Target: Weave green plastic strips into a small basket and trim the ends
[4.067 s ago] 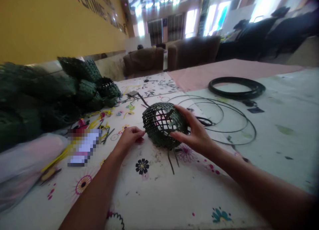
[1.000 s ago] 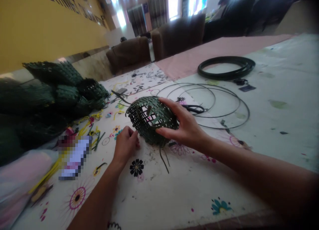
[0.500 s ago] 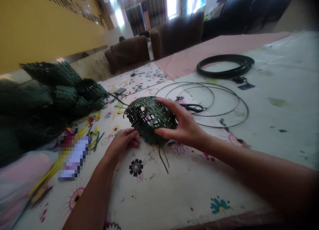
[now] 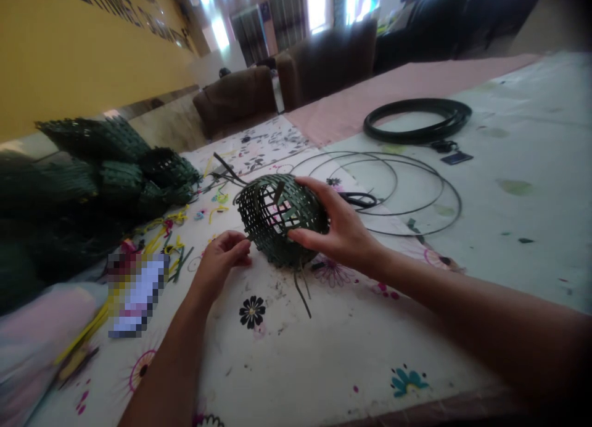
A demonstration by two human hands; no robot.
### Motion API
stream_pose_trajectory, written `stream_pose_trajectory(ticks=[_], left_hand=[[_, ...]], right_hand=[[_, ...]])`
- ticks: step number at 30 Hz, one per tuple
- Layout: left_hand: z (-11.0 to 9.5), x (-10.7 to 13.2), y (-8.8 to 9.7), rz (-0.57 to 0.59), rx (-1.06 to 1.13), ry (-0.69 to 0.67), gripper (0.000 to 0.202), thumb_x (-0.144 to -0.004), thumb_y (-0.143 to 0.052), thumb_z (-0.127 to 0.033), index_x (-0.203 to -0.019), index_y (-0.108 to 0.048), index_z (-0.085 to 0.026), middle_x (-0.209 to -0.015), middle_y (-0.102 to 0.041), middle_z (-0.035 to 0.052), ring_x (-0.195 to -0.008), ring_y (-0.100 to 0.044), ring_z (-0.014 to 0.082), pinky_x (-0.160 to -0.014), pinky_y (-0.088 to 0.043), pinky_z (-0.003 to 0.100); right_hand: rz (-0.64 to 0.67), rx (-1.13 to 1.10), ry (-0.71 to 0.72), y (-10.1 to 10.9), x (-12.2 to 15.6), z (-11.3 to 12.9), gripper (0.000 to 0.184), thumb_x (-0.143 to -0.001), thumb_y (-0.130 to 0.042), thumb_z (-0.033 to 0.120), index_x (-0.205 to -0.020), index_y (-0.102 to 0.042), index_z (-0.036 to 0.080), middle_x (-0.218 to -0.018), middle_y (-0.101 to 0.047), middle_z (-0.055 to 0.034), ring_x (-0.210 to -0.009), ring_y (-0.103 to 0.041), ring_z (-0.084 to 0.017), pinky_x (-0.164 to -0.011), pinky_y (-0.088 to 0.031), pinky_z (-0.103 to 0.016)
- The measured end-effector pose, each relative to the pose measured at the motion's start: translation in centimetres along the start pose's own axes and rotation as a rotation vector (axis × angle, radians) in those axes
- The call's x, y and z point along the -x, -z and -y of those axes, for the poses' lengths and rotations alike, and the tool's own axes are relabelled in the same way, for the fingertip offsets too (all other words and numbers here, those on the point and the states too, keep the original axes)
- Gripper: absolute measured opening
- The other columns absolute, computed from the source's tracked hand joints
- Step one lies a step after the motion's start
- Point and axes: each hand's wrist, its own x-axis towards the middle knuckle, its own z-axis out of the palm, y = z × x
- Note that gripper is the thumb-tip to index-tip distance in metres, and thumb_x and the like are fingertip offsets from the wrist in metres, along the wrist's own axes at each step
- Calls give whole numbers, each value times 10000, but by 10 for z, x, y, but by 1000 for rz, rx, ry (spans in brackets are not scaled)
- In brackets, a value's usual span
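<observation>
A small dark green woven basket (image 4: 296, 220) lies tilted on its side, its open mouth facing left and toward me. My right hand (image 4: 340, 227) grips its right side, with the thumb near the mouth and the fingers over the top. At the lower left of the rim, my left hand (image 4: 230, 251) is closed, thumb against fingers, on what looks like a short green strip (image 4: 248, 237) coming off the basket. Loose strip ends (image 4: 303, 297) hang below the basket, and others (image 4: 228, 168) stick out at its upper left.
Several woven green baskets (image 4: 120, 168) are piled at the left. Behind my right hand are black-handled scissors (image 4: 358, 199) and thin coiled strip (image 4: 444, 196). A thick dark coil (image 4: 416, 134) lies farther back. Yellow scraps (image 4: 171, 223) and a plastic bag (image 4: 50, 328) lie left.
The basket has turned slightly in my right hand, and its upper-left strip ends have swung upward. My left hand has drawn back a little to the left, its fingers now pinched.
</observation>
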Motion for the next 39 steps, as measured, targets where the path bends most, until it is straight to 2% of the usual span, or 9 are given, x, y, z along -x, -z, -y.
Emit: stream_pose_trajectory(ticks=[6, 12, 17, 20, 23, 26, 30, 35, 39], left_hand=[[8, -5, 20, 128, 48, -39, 361, -707, -806, -416, -914, -666, -155, -853, -691, 24, -715, -687, 146, -778, -584, 328], [6, -5, 15, 66, 24, -59, 341, -674, -828, -406, -796, -663, -134, -762, -673, 15, -693, -674, 138, -763, -572, 303], [6, -3, 11, 83, -14, -121, 293, -741, -781, -397, -805, -654, -141, -762, -636, 13, -730, -656, 141, -772, -566, 306], [4, -1, 9, 8, -9, -308, 215, -799, -736, -357, -821, -649, -161, -834, -604, 8, -723, -597, 108, -663, -528, 234], [-2, 3, 7, -143, 38, -416, 174, -843, -689, -347, -855, -644, -179, -763, -581, -10, -607, -506, 76, -507, -409, 181], [-9, 7, 7, -278, 47, -412, 184, -853, -666, -350, -830, -630, -171, -691, -586, -14, -550, -485, 77, -473, -371, 183], [-15, 9, 11, -403, -4, -403, 211, -819, -684, -352, -775, -608, -161, -691, -610, -13, -495, -456, 62, -452, -357, 182], [-16, 10, 16, -181, -27, -273, 337, -794, -682, -469, -844, -679, -136, -762, -668, 34, -489, -490, 73, -446, -371, 199], [-17, 12, 14, -113, -34, -276, 352, -749, -733, -454, -890, -713, -132, -838, -691, 47, -498, -491, 67, -468, -402, 203]], right_hand=[[-5, 8, -27, 2, -3, -5, 678, -767, -692, 394, -1389, -451, 270, -1356, -548, -89, -1212, -538, -302, -1036, -448, -515], [5, -16, 6, 2, -1, -4, 697, -756, -713, 368, -1394, -454, 261, -1361, -550, -99, -1237, -533, -304, -1054, -442, -517], [10, -19, -10, 1, -1, -3, 720, -758, -719, 364, -1413, -455, 224, -1374, -546, -113, -1248, -531, -292, -1064, -443, -494], [22, -81, -81, 0, -4, -14, 726, -813, -674, 472, -1453, -429, 231, -1408, -544, -115, -1228, -553, -299, -1046, -453, -509], [122, -83, -114, 2, -9, -28, 668, -916, -522, 544, -1487, -402, 218, -1420, -555, -127, -1254, -550, -292, -1066, -431, -512], [151, 185, -136, 13, -18, -35, 510, -992, -397, 454, -1410, -511, 186, -1364, -597, -141, -1241, -556, -284, -1046, -436, -485], [276, 851, -280, 36, -28, -37, 388, -932, -497, 319, -1247, -652, 155, -1169, -654, -194, -1117, -584, -364, -886, -478, -478], [476, 1055, -395, 47, -30, -45, 483, -891, -473, 185, -1364, -571, 198, -1188, -647, -202, -1097, -593, -375, -814, -450, -444], [466, 1047, -393, 43, -29, -51, 483, -954, -440, 310, -1422, -503, 208, -1216, -651, -191, -1109, -596, -361, -826, -426, -434]])
